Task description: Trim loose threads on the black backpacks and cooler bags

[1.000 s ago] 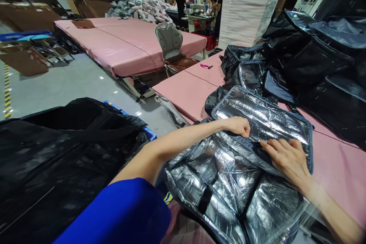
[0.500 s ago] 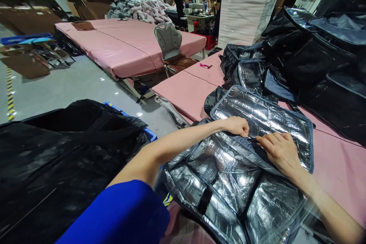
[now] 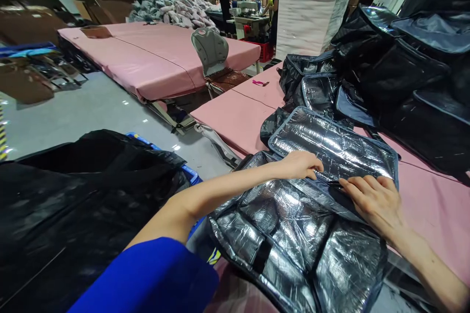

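our left hand (image 3: 299, 164) reaches over the silver-lined bag (image 3: 286, 220), fingers curled at the seam where its flap (image 3: 330, 139) meets the body; whether they pinch anything, we cannot tell. our right hand (image 3: 378, 205) is just beside it, fingers bent over a dark edge along the same seam; its underside is hidden, so we cannot tell if it grips or only presses. the bag lies open right before us, shiny lining upward, and its flap, trimmed in grey-blue, is laid back over the pink-covered table (image 3: 235, 117). to our right, beyond the flap, we see a heap of black bags (image 3: 407, 73), some with silvery linings showing. a small bright pink item (image 3: 260, 82) lies farther along the table. to our left we have dark fabric (image 3: 73, 205) spread wide, with the rim of a blue crate (image 3: 191, 174) at its edge. a grey-backed chair (image 3: 211, 51) stands beyond the table's far end.
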A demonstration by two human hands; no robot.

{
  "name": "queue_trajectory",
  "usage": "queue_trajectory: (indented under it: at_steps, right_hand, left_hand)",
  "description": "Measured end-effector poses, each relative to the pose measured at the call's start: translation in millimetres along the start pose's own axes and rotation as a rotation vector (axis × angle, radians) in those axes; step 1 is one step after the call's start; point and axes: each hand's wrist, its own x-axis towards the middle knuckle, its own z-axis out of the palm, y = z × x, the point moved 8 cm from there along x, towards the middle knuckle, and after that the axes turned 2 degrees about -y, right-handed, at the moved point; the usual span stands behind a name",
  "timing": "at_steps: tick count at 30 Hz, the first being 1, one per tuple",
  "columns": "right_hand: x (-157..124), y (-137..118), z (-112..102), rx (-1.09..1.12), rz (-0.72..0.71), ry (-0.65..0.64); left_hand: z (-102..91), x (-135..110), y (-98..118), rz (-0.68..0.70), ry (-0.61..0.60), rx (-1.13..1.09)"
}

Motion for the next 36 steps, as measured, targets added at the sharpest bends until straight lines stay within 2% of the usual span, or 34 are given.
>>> queue_trajectory:
  at_steps: [3,7,11,14,17,20,22,23,25,27,30,33,36]
  right_hand:
    - [2.2,-1.8,-2.5,-0.017,-0.026,0.006]
    - [4.0,-7.0,-10.0,-0.053,-0.076,0.02]
    - [6.8,-15.6,-12.0,-0.067,-0.135,0.008]
    - [6.5,-14.3,-8.4,-0.032,-0.11,-0.008]
    - [-4.3,7.2,-4.3,0.122,0.082,0.017]
    - [-30.9,42.6,9.3,0.394,0.435,0.003]
    - [-48.2,53.5,23.7,0.526,0.623,-0.074]
    - [-52.2,52.4,29.0,0.553,0.663,-0.111]
    - [-47.1,39.1,34.1,0.526,0.619,-0.163]
    - [-30.8,18.3,33.3,0.418,0.485,-0.171]
    - [-8.5,-7.1,25.1,0.233,0.304,-0.092]
    - [-6.0,-15.7,15.9,0.145,0.21,0.002]
    - [-17.4,-11.6,13.5,0.161,0.207,-0.007]
  left_hand:
    - [7.6,-4.4,23.9,0.176,0.121,0.274]
    - [19.5,-7.2,38.8,0.303,0.19,0.516]
    - [23.1,-12.8,46.8,0.425,0.174,0.524]
    - [19.5,-13.7,49.0,0.417,0.142,0.429]
    - [7.6,-14.9,47.1,0.366,0.114,0.184]
    - [0.2,-18.4,40.1,0.331,0.01,-0.095]
    - [-3.2,-18.2,27.4,0.231,0.021,-0.082]
    - [-4.4,-17.5,20.1,0.168,0.055,-0.008]
    - [-2.9,-16.0,11.2,0.09,0.109,0.184]
    - [3.0,-15.6,11.1,0.093,0.13,0.339]
    - [7.7,-23.6,18.4,0.144,0.191,0.483]
    - [3.4,-43.3,21.7,0.123,0.33,0.498]
    - [3.8,-62.1,16.9,0.04,0.421,0.399]
